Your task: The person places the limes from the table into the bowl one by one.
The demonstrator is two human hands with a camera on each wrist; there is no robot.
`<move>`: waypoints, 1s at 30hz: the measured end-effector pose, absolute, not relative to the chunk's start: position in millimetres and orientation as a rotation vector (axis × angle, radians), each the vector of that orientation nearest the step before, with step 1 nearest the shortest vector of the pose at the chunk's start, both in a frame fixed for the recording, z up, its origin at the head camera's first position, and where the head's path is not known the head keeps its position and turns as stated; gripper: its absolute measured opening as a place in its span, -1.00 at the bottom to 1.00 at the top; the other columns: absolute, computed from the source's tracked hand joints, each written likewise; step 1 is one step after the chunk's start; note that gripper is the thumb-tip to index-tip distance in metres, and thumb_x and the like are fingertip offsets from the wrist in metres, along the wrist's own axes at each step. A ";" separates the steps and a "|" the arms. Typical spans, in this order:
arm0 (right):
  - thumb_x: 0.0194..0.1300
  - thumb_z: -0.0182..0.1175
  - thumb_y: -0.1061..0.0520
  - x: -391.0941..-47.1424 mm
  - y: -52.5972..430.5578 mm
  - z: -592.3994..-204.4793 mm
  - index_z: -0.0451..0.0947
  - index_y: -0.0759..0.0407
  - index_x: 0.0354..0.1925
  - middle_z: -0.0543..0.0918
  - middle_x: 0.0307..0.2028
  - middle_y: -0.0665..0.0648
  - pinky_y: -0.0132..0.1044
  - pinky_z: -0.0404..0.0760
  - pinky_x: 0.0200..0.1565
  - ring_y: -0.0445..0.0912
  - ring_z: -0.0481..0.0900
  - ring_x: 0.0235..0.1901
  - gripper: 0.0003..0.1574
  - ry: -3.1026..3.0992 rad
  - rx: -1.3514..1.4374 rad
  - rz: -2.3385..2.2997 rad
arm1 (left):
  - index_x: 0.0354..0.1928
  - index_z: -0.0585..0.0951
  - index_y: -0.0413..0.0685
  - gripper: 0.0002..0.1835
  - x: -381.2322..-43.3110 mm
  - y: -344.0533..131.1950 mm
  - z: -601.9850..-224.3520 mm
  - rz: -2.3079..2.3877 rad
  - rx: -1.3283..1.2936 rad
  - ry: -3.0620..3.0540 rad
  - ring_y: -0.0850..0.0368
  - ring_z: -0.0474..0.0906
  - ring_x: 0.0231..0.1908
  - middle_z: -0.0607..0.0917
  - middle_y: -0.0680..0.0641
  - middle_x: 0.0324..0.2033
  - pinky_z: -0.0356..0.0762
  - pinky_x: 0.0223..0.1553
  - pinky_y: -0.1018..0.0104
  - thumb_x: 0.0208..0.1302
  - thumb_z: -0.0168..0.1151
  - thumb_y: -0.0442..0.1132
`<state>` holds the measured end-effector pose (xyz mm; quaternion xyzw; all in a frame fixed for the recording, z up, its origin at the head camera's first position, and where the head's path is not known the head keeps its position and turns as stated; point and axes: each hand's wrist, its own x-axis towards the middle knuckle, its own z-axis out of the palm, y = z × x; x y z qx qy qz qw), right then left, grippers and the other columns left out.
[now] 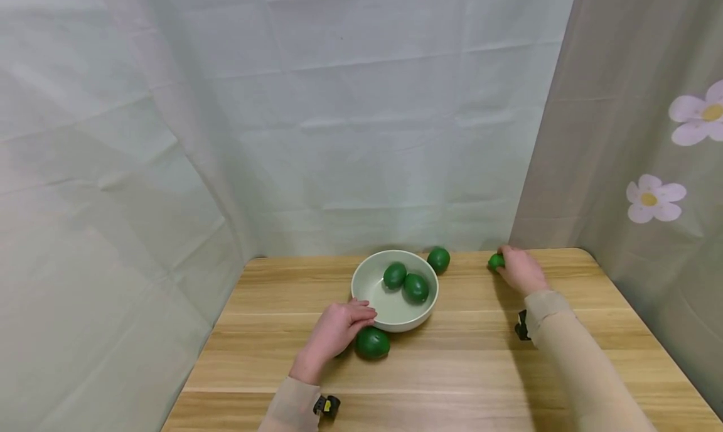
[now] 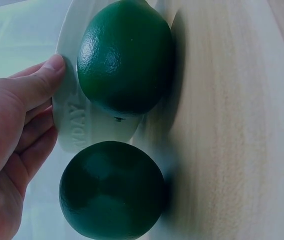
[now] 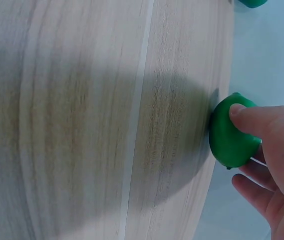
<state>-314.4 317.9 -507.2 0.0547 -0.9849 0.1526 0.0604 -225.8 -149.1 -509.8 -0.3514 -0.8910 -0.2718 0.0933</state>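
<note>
Beige sleeves (image 1: 587,369), hands (image 1: 336,326) holding green fruit (image 3: 231,137) and bowl (image 1: 386,306), lettering "…DAY" (image 2: 79,125)

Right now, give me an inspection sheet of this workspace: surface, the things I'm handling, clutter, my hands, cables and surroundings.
Surface: wooden table, light grain.
Job's things: pale bowl with a left inner lime and a right inner lime; far lime at the bowl's back right; near lime in front; partly hidden lime beside it; held lime by the table's back edge.
Clutter: nothing seen.
Left hand: holds the bowl's rim, near left side.
Right hand: pinches the held lime between thumb and fingers.
Cables: nothing seen.
Surroundings: pale cloth behind and at left; flowered grey cloth at right.
</note>
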 end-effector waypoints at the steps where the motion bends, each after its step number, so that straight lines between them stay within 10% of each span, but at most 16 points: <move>1: 0.43 0.41 0.26 -314.2 317.9 -507.3 0.45 0.54 0.27 0.60 0.10 0.60 0.36 0.69 0.03 0.44 0.66 0.01 -0.40 -2.988 0.160 0.459 | 0.03 0.85 -0.10 -0.78 -225.8 -148.8 -509.5 -0.807 -1.043 -2.643 -0.04 0.72 0.20 0.84 -0.01 0.02 0.61 0.30 -0.01 0.41 0.46 -0.23; 30: 0.45 0.41 0.16 -311.8 325.0 -509.1 0.48 0.54 0.31 0.60 0.03 0.59 0.34 0.71 -0.07 0.42 0.68 -0.07 -0.35 -2.971 0.153 0.485 | 0.02 0.86 -0.11 -0.78 -227.8 -142.9 -511.4 -0.816 -1.035 -2.636 0.00 0.73 0.18 0.84 -0.01 0.00 0.62 0.29 -0.01 0.41 0.46 -0.24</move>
